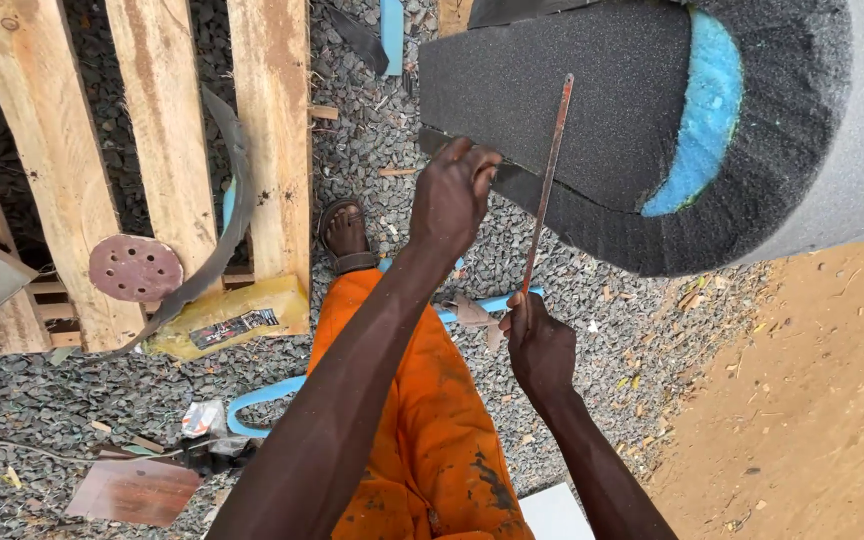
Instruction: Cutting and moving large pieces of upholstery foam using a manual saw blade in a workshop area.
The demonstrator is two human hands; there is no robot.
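My left hand [457, 195] grips the near edge of a thick black foam slab [592, 120] that curves round a blue foam core [704, 120]. My right hand [537, 345] is shut on the lower end of a long, thin rusty blade [548, 175]. The blade rises from that hand and lies across the slab's face, just right of my left hand. Below both arms are my orange trousers [422, 420] and a sandalled foot [345, 235] on the gravel.
A wooden pallet [162, 130] lies at the left with a round sanding disc [135, 268], a curved dark strip [227, 200] and a yellow packet [230, 318]. Grey gravel [72, 400] holds blue offcuts and scraps. Bare sandy ground [812, 400] is at the right.
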